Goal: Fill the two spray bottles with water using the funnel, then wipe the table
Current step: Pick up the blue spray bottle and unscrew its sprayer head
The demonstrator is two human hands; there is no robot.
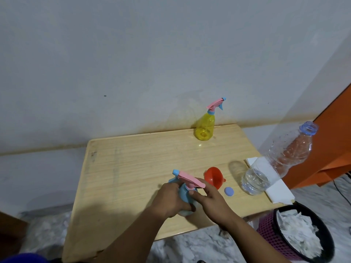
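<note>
A blue spray bottle with a pink trigger head stands near the front of the wooden table. My left hand is wrapped around its body. My right hand has its fingers on the bottle's neck, just under the pink head. A yellow spray bottle with a pink head stands at the table's far edge. An orange funnel lies on its side just right of the blue bottle. A clear water bottle without its cap stands at the right edge, partly filled. Its blue cap lies on the table.
White paper towels lie under and behind the water bottle at the table's right edge. A purple mesh bin holding crumpled paper stands on the floor at the front right. An orange cabinet is at the right, and a wall rises behind the table.
</note>
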